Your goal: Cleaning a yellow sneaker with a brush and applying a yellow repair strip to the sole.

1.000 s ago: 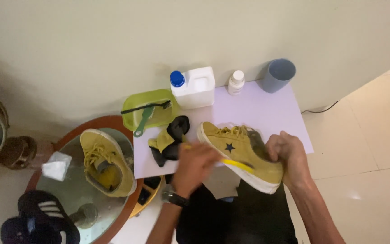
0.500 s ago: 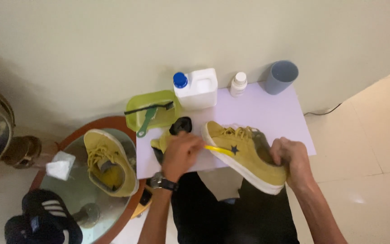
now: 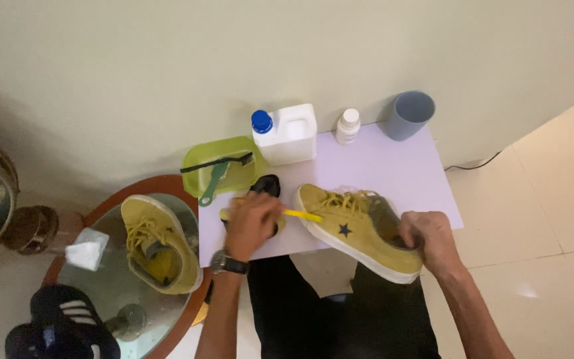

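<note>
Here the left hand [image 3: 252,223], wrist bent, grips a yellow brush [image 3: 302,215] beside the toe of the yellow sneaker [image 3: 357,229]. The right hand [image 3: 428,239] clasps the heel. The shoe lies on the white table [image 3: 400,173], toe up-left, heel down-right. Behind stand a white blue-capped jug [image 3: 287,135], a small white bottle [image 3: 347,126] and a grey-blue cup [image 3: 408,115].
</note>
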